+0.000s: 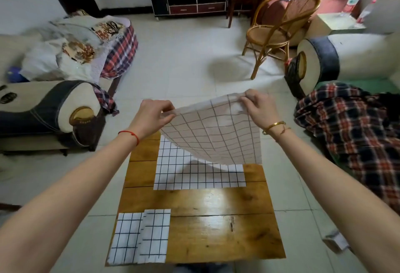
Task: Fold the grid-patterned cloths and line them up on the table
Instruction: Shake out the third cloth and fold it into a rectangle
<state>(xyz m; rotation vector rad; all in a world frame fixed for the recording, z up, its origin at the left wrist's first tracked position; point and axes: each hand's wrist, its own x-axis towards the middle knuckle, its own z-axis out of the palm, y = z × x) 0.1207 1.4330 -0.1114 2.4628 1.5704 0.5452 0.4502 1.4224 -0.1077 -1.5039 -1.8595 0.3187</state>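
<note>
Fold in progress: left hand and right hand pinch the cloth far corners; next, draw them nearward onto the desk.

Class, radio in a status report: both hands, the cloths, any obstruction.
Left hand and right hand pinch the lifted grid cloth by its far corners. Two folded cloths at the wooden table near-left. Nothing in the way.

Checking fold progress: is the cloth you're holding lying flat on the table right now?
No. Both the left hand and right hand pinch the far corners of the cloth, lifting it above the table.
</note>
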